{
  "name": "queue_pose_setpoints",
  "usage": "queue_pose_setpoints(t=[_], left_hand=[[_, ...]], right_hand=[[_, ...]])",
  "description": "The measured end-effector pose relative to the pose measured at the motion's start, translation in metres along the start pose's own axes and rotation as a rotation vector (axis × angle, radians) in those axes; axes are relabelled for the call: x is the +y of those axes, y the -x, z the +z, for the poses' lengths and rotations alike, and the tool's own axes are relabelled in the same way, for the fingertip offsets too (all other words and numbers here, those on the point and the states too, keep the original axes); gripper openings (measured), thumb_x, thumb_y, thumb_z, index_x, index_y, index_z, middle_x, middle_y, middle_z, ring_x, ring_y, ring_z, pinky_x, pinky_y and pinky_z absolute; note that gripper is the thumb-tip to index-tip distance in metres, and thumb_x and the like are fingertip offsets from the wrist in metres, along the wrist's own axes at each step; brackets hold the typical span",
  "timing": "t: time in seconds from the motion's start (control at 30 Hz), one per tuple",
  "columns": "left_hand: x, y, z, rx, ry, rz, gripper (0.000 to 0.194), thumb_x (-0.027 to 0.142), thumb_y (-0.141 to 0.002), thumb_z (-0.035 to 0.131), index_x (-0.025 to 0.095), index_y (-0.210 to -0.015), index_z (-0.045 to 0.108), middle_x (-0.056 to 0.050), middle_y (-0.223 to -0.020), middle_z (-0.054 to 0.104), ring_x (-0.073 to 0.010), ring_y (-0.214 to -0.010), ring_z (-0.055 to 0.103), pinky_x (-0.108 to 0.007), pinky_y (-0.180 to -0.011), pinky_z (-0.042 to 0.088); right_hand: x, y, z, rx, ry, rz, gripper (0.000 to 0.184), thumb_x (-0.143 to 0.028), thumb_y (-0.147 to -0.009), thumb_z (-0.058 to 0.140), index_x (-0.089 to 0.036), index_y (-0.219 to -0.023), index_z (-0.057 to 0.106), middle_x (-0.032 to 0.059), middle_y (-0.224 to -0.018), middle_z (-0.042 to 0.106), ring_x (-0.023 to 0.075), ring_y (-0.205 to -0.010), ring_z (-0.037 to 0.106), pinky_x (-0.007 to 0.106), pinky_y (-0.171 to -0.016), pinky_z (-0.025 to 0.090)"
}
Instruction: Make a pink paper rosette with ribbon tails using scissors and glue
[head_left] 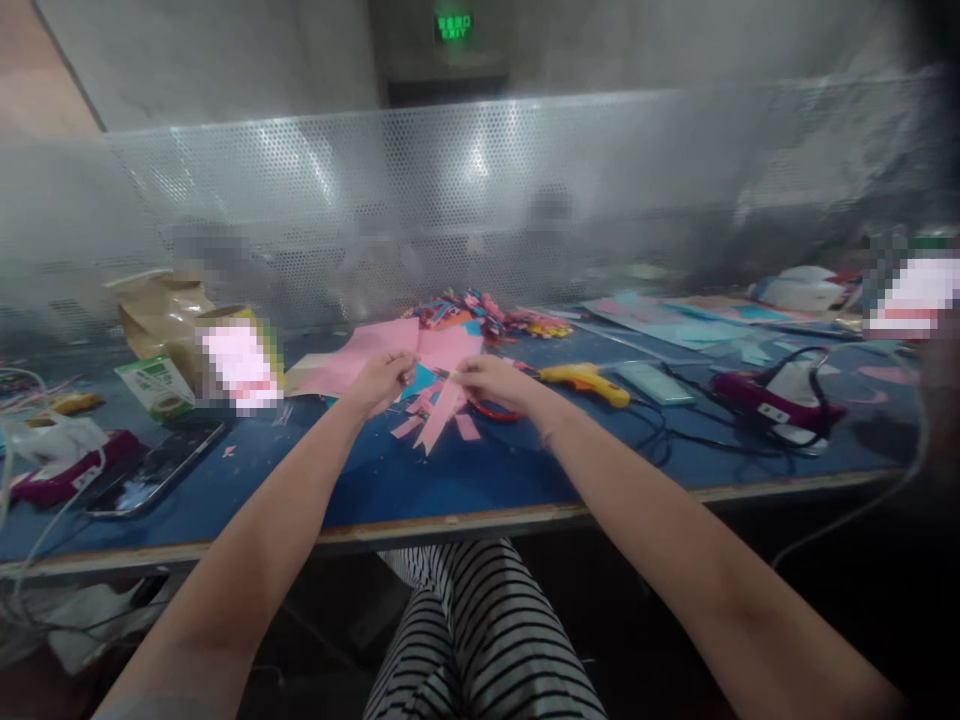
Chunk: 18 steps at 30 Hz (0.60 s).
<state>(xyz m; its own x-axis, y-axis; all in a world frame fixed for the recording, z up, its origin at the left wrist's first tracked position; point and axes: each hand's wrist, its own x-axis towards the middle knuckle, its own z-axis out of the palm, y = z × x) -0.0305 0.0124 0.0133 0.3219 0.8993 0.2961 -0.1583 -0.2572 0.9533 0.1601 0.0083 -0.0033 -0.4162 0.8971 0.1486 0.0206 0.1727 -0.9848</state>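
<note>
Blue table (360, 490), pink strip (439, 416) near centre.
Right hand (487, 382) seems to pinch strip; left hand (391, 378) fingers closed, contents unclear. Glue gun (589, 381) near right forearm (600, 465); sideways swing could knock it.

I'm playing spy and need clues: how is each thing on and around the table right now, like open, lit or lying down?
Exit sign: lit green.
Phone: lying flat.
Left tissue pack: open, tissue out.
Right tissue pack: open, tissue out.
Yellow glue gun: lying down.
Pink strip: notched at its lower end.
Left hand: fingers pinched.
Right hand: closed on the pink strip.
</note>
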Motion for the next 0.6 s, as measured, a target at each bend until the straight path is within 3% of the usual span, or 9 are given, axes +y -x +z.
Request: queue_pose_setpoints(t=[0.1, 0.23, 0.33, 0.4, 0.43, 0.5, 0.6], left_hand=[[-0.002, 0.0, -0.007, -0.012, -0.1, -0.013, 0.023, 0.032, -0.072, 0.055, 0.012, -0.061, 0.053, 0.006, -0.044, 0.029, -0.0041, -0.041, 0.029, -0.019, -0.042, 0.024], [-0.003, 0.001, -0.015, 0.071, -0.544, 0.009, 0.037, 0.039, -0.066, 0.06, 0.014, -0.044, 0.043, 0.006, -0.041, 0.03, -0.0038, -0.039, 0.028, -0.02, -0.042, 0.021], [-0.004, 0.001, -0.014, 0.042, -0.618, 0.094, 0.027, 0.03, -0.061, 0.062, 0.013, -0.049, 0.046, -0.001, -0.069, 0.054, -0.0061, -0.055, 0.046, -0.019, -0.051, 0.034], [-0.004, 0.002, -0.01, 0.009, -0.557, 0.116, 0.016, 0.021, -0.057, 0.062, 0.014, -0.069, 0.054, -0.004, -0.096, 0.055, -0.0073, -0.064, 0.051, -0.021, -0.058, 0.039], [-0.004, 0.002, -0.008, 0.007, -0.539, 0.113, 0.025, 0.018, -0.056, 0.061, 0.015, -0.08, 0.055, -0.004, -0.1, 0.055, -0.0072, -0.064, 0.052, -0.021, -0.059, 0.04], [-0.004, 0.003, -0.004, 0.02, -0.55, 0.09, 0.036, 0.015, -0.056, 0.058, 0.015, -0.092, 0.054, -0.002, -0.086, 0.057, -0.0067, -0.057, 0.05, -0.021, -0.055, 0.04], [-0.003, 0.005, 0.002, 0.013, -0.621, 0.069, 0.018, 0.024, -0.065, 0.053, 0.012, -0.078, 0.058, 0.001, -0.062, 0.054, -0.0072, -0.05, 0.045, -0.021, -0.051, 0.038]], right_hand=[[0.001, -0.001, -0.001, 0.006, 0.001, 0.009, 0.027, -0.032, -0.061, 0.065, -0.015, -0.059, 0.044, -0.0046, -0.046, 0.046, 0.0042, -0.044, 0.042, 0.017, -0.043, 0.031], [0.002, -0.002, -0.001, 0.015, 0.002, 0.009, 0.025, -0.03, -0.062, 0.064, -0.014, -0.06, 0.045, -0.0048, -0.046, 0.046, 0.004, -0.043, 0.042, 0.017, -0.043, 0.032], [0.002, -0.001, -0.001, 0.023, -0.01, 0.012, 0.024, -0.029, -0.062, 0.064, -0.014, -0.06, 0.045, -0.0051, -0.046, 0.045, 0.004, -0.043, 0.043, 0.017, -0.043, 0.034], [0.001, -0.001, 0.0, 0.021, -0.034, 0.014, 0.023, -0.027, -0.063, 0.064, -0.014, -0.06, 0.045, -0.0049, -0.047, 0.046, 0.0044, -0.044, 0.045, 0.017, -0.044, 0.037], [0.0, 0.0, 0.0, 0.021, -0.049, 0.018, 0.022, -0.025, -0.063, 0.064, -0.014, -0.06, 0.045, -0.0047, -0.048, 0.047, 0.0046, -0.045, 0.047, 0.018, -0.046, 0.039], [-0.002, 0.001, 0.0, 0.025, -0.074, 0.04, 0.019, -0.021, -0.064, 0.062, -0.014, -0.062, 0.046, -0.0042, -0.05, 0.049, 0.0052, -0.047, 0.049, 0.019, -0.05, 0.043], [-0.004, 0.003, 0.002, 0.049, -0.098, 0.079, 0.014, -0.015, -0.065, 0.06, -0.014, -0.065, 0.046, -0.0036, -0.053, 0.051, 0.0066, -0.051, 0.054, 0.021, -0.055, 0.047]])
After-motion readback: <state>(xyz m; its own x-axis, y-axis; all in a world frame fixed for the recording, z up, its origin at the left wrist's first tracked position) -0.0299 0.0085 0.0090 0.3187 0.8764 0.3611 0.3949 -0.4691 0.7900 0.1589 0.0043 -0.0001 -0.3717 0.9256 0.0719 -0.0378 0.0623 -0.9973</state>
